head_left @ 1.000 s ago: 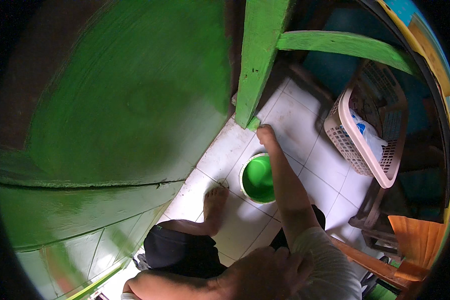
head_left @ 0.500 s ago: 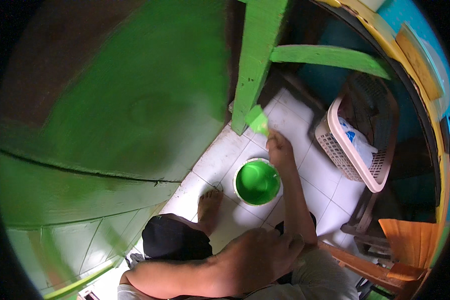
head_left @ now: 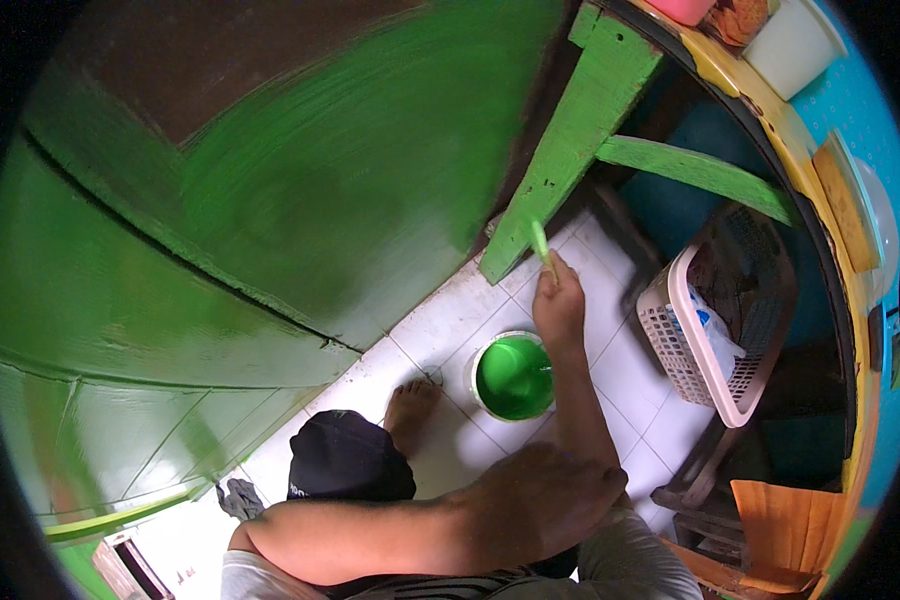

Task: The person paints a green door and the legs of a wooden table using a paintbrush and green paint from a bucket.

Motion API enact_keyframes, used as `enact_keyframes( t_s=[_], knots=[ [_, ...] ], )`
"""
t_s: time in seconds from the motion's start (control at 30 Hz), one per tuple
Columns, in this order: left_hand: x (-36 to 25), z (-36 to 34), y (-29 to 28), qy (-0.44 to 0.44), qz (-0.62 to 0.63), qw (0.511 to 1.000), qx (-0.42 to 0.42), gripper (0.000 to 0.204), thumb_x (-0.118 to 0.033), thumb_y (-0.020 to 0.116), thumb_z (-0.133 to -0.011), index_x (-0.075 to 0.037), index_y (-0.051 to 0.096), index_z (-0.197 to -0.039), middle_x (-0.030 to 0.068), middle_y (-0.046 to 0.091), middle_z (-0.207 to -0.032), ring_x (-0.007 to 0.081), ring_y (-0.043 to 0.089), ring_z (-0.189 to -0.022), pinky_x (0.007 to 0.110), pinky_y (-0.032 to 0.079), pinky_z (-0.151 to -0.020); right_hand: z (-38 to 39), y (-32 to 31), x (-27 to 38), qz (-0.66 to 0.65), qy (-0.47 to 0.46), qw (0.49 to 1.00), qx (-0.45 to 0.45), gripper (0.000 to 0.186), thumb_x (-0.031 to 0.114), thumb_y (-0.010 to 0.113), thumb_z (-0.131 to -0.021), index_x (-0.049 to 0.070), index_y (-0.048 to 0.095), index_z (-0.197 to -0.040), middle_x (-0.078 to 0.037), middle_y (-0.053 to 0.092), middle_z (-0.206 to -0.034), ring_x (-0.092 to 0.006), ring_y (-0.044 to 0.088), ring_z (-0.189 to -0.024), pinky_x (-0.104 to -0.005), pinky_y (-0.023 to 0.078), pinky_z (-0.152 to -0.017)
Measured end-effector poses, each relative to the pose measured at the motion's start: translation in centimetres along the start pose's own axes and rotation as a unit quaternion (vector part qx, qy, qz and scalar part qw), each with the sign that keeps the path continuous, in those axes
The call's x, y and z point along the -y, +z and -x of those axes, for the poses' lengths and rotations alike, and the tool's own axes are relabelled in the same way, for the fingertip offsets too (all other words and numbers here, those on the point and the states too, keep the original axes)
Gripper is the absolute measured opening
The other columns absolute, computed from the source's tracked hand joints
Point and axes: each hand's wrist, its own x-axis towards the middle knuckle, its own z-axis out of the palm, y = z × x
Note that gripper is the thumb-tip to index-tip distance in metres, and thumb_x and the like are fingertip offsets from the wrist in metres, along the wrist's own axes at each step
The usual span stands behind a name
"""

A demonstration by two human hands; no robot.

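Observation:
My right hand (head_left: pixel 561 300) is closed around the handle of a paintbrush (head_left: pixel 541 243). Its bristles are coated in bright green and seen nearly edge-on. They are at the lower part of a green wooden post (head_left: pixel 540 180); whether they touch it I cannot tell. Below the hand, a round white-rimmed bucket (head_left: pixel 515 375) of green paint stands on the tiles, partly covered by my right forearm. My left arm crosses in front of me, and my left hand (head_left: pixel 570 495) lies by my right elbow, its fingers in shadow and hard to make out.
A large board wall (head_left: pixel 370 180), green with a brown unpainted-looking patch, fills the left. Right of the post stands a pale plastic basket (head_left: pixel 685 320) with a plastic bag. A green brace (head_left: pixel 700 170) joins the post. My bare foot (head_left: pixel 412 410) is left of the bucket on white tiles.
The brush has turned from showing its flat side to nearly edge-on and now overlaps the post's lower part. The view has shifted and tilted, bringing more of the right-hand shelf in.

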Motion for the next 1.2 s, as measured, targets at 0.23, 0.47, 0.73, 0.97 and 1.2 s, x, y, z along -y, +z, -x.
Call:
enact_keyframes(
  t_s=[0.23,0.47,0.73,0.97,1.2],
  knots=[
    [-1.0,-1.1,-0.5,0.0,0.026,0.998,-0.052,0.018,-0.017,0.057,-0.088,0.001,0.059,-0.088,0.0156,0.066,-0.081,0.0325,0.067,-0.073,0.041,0.054,-0.064,0.7,3.5,-2.7,0.077,0.012,0.99,0.118,0.036,0.011,0.052,-0.088,-0.003,0.057,-0.12,-0.029,0.062,-0.095,-0.0437,0.062,-0.089,-0.0488,0.051,-0.08],
    [-0.6,-1.4,-0.2,-0.04,0.018,0.998,-0.046,0.023,-0.025,0.06,-0.088,-0.004,0.06,-0.096,0.0147,0.066,-0.086,0.0328,0.068,-0.078,0.042,0.056,-0.068,-3.0,1.3,1.3,0.07,0.041,0.995,0.057,0.032,0.012,0.05,-0.093,-0.002,0.061,-0.119,-0.031,0.063,-0.102,-0.0441,0.063,-0.096,-0.045,0.051,-0.083],
    [-0.3,-1.3,0.1,-0.038,0.024,0.997,-0.068,0.023,-0.03,0.055,-0.093,-0.009,0.061,-0.099,0.0128,0.065,-0.082,0.0323,0.067,-0.08,0.043,0.055,-0.068,-0.3,-3.4,6.8,0.04,-0.003,0.999,0.017,0.035,0.012,0.052,-0.094,-0.001,0.058,-0.126,-0.028,0.062,-0.102,-0.0395,0.063,-0.094,-0.0415,0.051,-0.082],
    [-1.4,-1.6,-0.9,-0.052,0.028,0.996,-0.07,0.023,-0.031,0.054,-0.094,-0.01,0.061,-0.099,0.0137,0.065,-0.084,0.0339,0.065,-0.08,0.043,0.053,-0.069,-2.5,-3.1,2.7,0.075,-0.001,0.997,0.028,0.035,0.012,0.05,-0.094,-0.001,0.058,-0.125,-0.028,0.064,-0.103,-0.0409,0.064,-0.097,-0.0415,0.051,-0.087],
    [-1.1,-1.4,-1.0,-0.003,0.032,0.976,-0.215,0.023,-0.029,0.061,-0.091,-0.008,0.064,-0.099,0.0125,0.067,-0.085,0.0346,0.065,-0.078,0.043,0.053,-0.07,-3.5,-9.3,11.2,-0.074,-0.134,0.979,-0.133,0.034,0.011,0.05,-0.098,0.0,0.056,-0.13,-0.022,0.062,-0.116,-0.0315,0.063,-0.102,-0.0358,0.048,-0.089]
  ],
)
